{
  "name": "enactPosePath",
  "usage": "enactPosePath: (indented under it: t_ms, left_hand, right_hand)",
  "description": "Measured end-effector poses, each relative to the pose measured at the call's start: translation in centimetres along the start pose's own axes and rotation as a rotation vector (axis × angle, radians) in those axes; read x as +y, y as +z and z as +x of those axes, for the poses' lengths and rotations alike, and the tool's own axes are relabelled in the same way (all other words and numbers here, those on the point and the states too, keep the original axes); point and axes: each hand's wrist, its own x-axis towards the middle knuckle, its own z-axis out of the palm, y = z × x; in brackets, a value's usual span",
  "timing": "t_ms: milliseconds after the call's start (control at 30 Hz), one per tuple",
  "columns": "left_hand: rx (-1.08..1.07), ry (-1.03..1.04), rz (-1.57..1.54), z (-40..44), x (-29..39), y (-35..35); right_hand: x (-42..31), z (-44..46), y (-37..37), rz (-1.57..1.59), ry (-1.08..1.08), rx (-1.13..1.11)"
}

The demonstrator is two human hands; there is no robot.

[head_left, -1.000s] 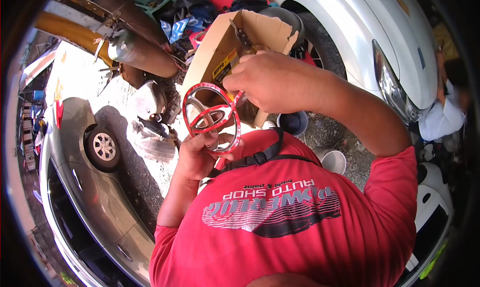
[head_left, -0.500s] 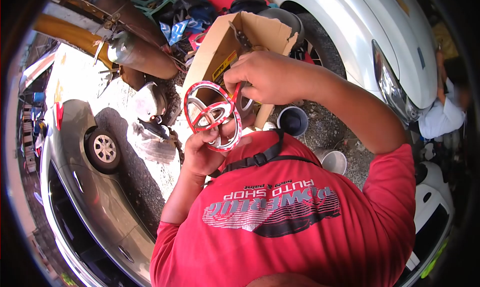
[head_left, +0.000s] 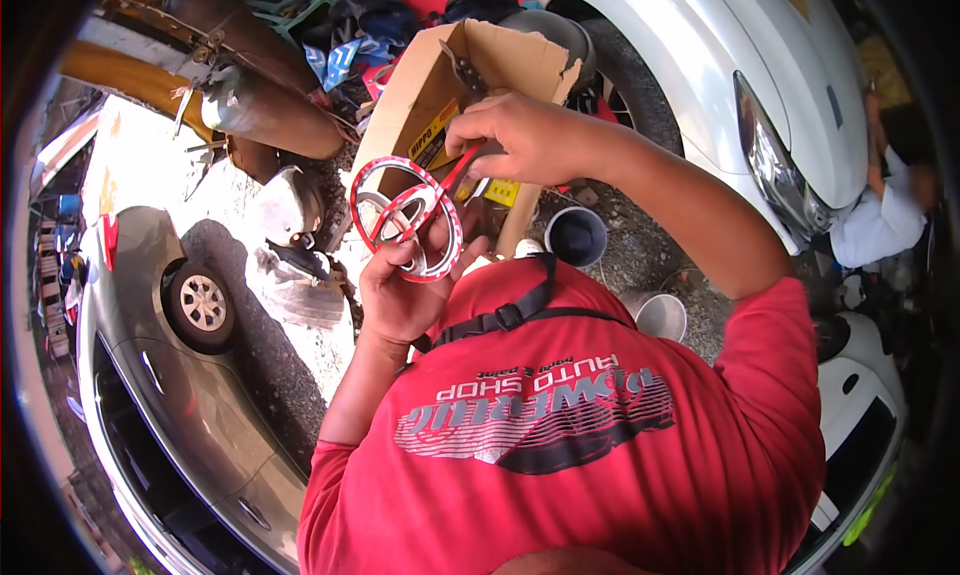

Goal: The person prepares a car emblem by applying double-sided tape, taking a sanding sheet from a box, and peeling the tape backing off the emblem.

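An oval chrome car emblem [head_left: 448,243] with red film or tape along its rim and inner bars is tilted in front of my chest. My left hand [head_left: 405,293] grips its lower edge, thumb in front and fingers behind. To the upper right, my right hand [head_left: 503,145] pinches a red strip [head_left: 462,167] that stretches from the emblem's upper right part. Behind both hands stands an open cardboard box [head_left: 400,100] with a yellow and black label inside; a metal tool [head_left: 462,70] leans in it.
Two buckets, one dark inside [head_left: 575,237] and one pale [head_left: 662,318], stand on the gravel. A silver car [head_left: 740,85] is at the upper right, a tan car [head_left: 190,375] at the left, gas cylinders [head_left: 270,110] at the upper left. Another person's white sleeve [head_left: 880,230] shows far right.
My right hand has drawn the red strip away from the emblem, so a longer piece shows between them. The emblem has turned and tilted slightly in my left hand.
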Motion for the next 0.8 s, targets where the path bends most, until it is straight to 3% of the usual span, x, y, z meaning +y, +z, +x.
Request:
enactPosePath:
  t_ms: [100,233,300,367,433,467,567,633,700,800]
  left_hand:
    - [-0.025,0.023,-0.042,0.1,0.3,0.3]
    - [-0.010,0.084,-0.054,-0.1,0.6,-0.2]
    - [0.004,0.119,-0.052,-0.3,0.9,0.4]
    - [0.029,0.158,-0.057,-0.7,1.0,0.6]
    - [0.094,0.196,-0.002,-1.0,1.3,1.2]
    - [0.122,0.219,0.007,-1.0,1.5,1.5]
    - [0.162,0.268,0.003,-1.0,1.7,2.5]
    - [0.180,0.291,0.017,-0.9,1.8,2.8]
    - [0.133,0.321,0.038,-0.9,1.8,2.8]
    - [0.078,0.373,0.045,-0.8,1.7,2.8]
  right_hand:
    - [0.9,-1.6,-2.1,0.018,0.055,0.067]
    - [8.8,-7.2,-4.1,0.314,0.242,0.574]
    - [13.2,-11.0,-3.7,0.536,0.550,0.890]
    - [18.9,-15.2,-0.5,0.562,0.841,0.972]
    - [20.3,-16.6,3.1,0.649,0.996,0.946]
    - [19.4,-16.0,4.1,0.678,0.967,0.964]
    - [18.0,-12.6,4.2,0.572,0.830,0.986]
    - [12.8,-7.8,0.3,0.159,0.504,0.992]
    - [8.9,-3.3,-2.4,0.171,0.467,0.745]
    - [10.7,2.4,-0.8,-0.074,0.600,0.229]
